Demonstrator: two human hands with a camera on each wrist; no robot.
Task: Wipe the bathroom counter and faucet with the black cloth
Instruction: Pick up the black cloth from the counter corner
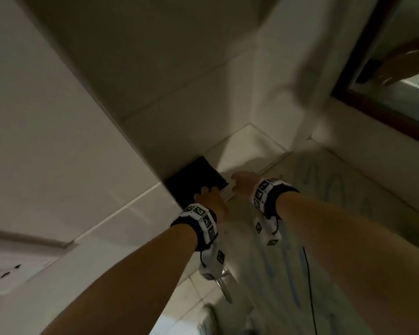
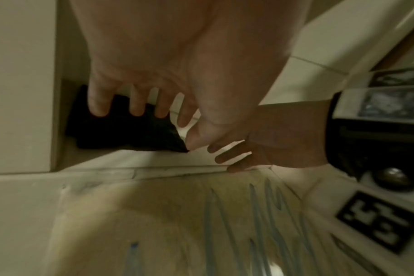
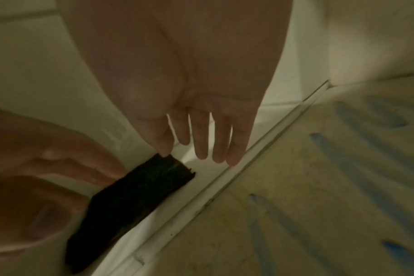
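The black cloth lies folded on a white ledge, tucked into the corner against a white wall. My left hand rests on it with spread, straight fingers, and its thumb touches the corner of the cloth. Just to the right, my right hand hovers with straight fingers; its thumb tip meets the end of the cloth. Neither hand has the cloth gripped. No faucet can be made out in any view.
A beige surface with blue streaks borders the ledge on the right. A dark-framed mirror hangs at upper right. White wall panels close in on the left. Floor tiles and a small metal piece show below my wrists.
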